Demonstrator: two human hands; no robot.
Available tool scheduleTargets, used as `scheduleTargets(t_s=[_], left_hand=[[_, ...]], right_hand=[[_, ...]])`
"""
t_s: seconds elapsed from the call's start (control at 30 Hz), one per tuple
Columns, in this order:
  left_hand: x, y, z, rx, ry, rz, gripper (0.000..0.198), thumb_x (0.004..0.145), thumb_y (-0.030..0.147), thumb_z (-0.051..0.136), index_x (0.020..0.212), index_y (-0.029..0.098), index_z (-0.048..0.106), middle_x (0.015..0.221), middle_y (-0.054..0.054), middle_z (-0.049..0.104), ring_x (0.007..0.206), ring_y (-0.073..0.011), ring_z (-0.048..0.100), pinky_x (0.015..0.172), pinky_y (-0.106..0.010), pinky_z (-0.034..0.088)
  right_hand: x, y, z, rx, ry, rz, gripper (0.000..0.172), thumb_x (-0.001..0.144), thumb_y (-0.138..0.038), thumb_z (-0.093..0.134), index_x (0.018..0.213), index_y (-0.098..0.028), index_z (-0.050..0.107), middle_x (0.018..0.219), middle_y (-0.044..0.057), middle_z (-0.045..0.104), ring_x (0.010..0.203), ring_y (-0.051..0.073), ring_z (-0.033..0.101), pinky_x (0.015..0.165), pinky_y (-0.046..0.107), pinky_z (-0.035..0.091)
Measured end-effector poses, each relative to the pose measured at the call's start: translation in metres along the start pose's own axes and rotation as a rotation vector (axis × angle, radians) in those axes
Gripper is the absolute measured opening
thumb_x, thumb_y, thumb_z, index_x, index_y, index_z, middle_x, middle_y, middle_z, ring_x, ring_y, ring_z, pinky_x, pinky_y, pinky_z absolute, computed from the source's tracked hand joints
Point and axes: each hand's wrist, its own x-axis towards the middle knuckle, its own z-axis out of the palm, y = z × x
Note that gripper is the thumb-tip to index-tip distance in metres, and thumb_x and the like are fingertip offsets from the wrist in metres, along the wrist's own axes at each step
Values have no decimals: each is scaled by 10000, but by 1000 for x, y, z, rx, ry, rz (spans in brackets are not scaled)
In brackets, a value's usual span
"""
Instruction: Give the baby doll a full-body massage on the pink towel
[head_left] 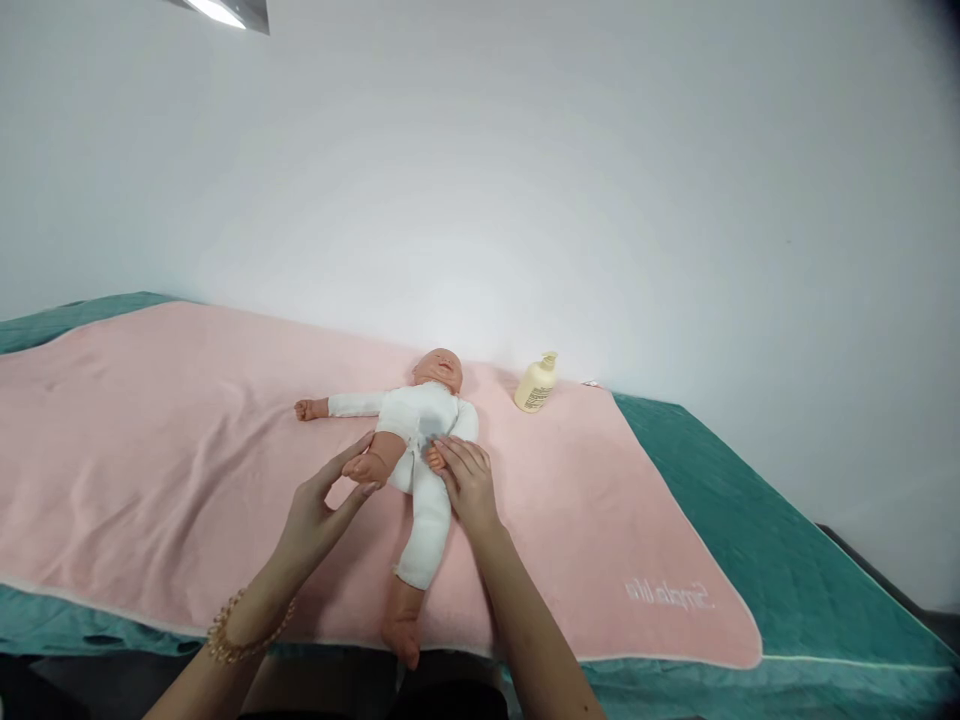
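Observation:
A baby doll (429,520) with a white cloth body lies on its back on a pink blanket (585,520), head toward the wall. One of its legs is bent up, and my left hand (322,505) grips that raised foot (377,458) between thumb and fingers. My right hand (466,480) is closed around the doll's small hand (436,457), over its belly. The doll's other arm stretches out to the left, and its other leg points toward the blanket's front edge.
A pale yellow pump bottle (535,384) stands on the blanket, to the right of the doll's head. Under the blanket is a green padded cover (757,500). A white wall rises behind. Blanket folds lie at the left.

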Motion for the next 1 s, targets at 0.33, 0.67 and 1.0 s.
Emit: scheduleTargets(t_s=[0.33, 0.67, 1.0], left_hand=[[-3, -8, -3, -128, 44, 3, 613, 845, 438, 631, 1381, 168, 505, 1437, -103, 504, 1338, -303, 450, 1101, -463, 400], [-26, -27, -14, -68, 22, 227, 495, 899, 284, 569, 1385, 220, 495, 1450, -108, 485, 1352, -292, 432, 1117, -474, 378], [-65, -44, -33, 85, -87, 332, 546, 890, 286, 553, 1423, 287, 437, 1444, -66, 495, 1327, -291, 457, 1083, -453, 418]], right_hand=[[0, -2, -4, 17, 0, 32, 345, 993, -310, 433, 1304, -255, 573, 1234, 54, 668, 1176, 197, 588, 1006, 401, 420], [-7, 8, -3, 97, 192, 151, 327, 958, -302, 485, 1253, -226, 603, 1196, 84, 684, 1115, 204, 626, 983, 411, 444], [0, 9, -23, 566, 638, 925, 471, 797, -411, 674, 1175, -136, 619, 1239, 143, 642, 1146, 256, 603, 984, 430, 471]])
